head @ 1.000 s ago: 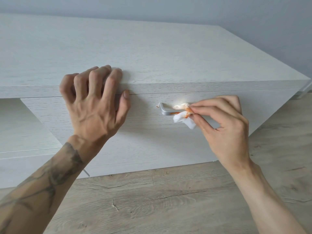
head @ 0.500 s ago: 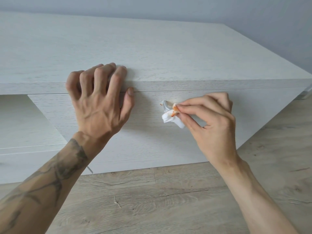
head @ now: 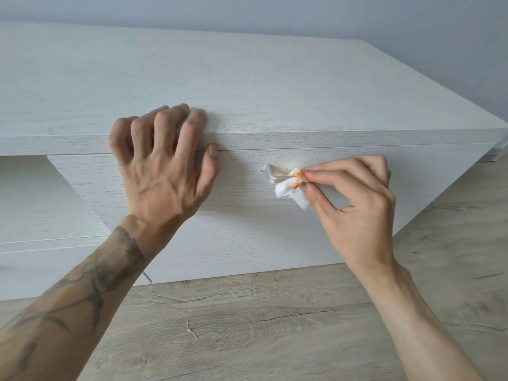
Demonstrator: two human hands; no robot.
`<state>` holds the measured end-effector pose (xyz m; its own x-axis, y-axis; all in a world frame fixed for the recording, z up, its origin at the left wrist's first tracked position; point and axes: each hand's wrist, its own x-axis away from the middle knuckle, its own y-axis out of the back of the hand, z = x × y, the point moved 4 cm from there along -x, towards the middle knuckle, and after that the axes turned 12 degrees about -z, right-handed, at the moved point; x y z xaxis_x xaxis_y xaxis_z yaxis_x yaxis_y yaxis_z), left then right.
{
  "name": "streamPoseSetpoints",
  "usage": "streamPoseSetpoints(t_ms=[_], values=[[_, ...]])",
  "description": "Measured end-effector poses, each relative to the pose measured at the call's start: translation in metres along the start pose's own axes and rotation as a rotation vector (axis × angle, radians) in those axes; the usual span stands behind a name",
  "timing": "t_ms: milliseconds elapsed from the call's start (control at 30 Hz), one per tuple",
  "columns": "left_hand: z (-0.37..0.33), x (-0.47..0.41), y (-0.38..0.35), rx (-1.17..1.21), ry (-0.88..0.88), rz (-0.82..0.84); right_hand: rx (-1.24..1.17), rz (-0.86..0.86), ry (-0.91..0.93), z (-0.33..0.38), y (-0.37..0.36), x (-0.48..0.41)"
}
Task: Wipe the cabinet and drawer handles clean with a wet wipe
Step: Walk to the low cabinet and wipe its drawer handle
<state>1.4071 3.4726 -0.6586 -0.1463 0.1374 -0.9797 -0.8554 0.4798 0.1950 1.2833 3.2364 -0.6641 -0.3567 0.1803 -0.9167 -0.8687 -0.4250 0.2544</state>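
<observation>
White wet wipe [head: 291, 192], stained orange, is pinched between right hand [head: 354, 204] fingers [head: 324, 171] and pressed onto a silver drawer handle [head: 272, 176]. Left hand [head: 162, 171] rests spread, fingers curled over the pale wood cabinet [head: 247, 86] top edge

A domestic interior, probably a living room or bedroom. A low cabinet [head: 247, 86] in pale whitewashed wood-grain laminate stands against a plain grey wall [head: 357, 15], far side. Its drawer front [head: 247, 229] carries a brushed-metal handle [head: 272, 176]. Near, the floor [head: 275, 325] is light oak-effect laminate planking.
</observation>
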Motion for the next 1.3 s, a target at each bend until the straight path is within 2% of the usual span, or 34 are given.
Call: streamPoseSetpoints(t_ms=[100, 267, 433, 1300], values=[[0.0, 0.0, 0.0, -0.003, -0.004, 0.003, -0.023, -0.061, -0.009, 0.012, -0.005, -0.002], [0.0, 0.001, -0.001, -0.004, -0.007, 0.005, 0.018, -0.011, 0.049, 0.023, -0.019, -0.003], [0.0, 0.001, -0.001, -0.006, -0.006, -0.008, 0.055, -0.076, 0.09, 0.027, -0.019, 0.002], [0.002, 0.002, -0.003, -0.016, -0.012, -0.007, 0.206, -0.071, -0.15, 0.052, -0.04, -0.005]])
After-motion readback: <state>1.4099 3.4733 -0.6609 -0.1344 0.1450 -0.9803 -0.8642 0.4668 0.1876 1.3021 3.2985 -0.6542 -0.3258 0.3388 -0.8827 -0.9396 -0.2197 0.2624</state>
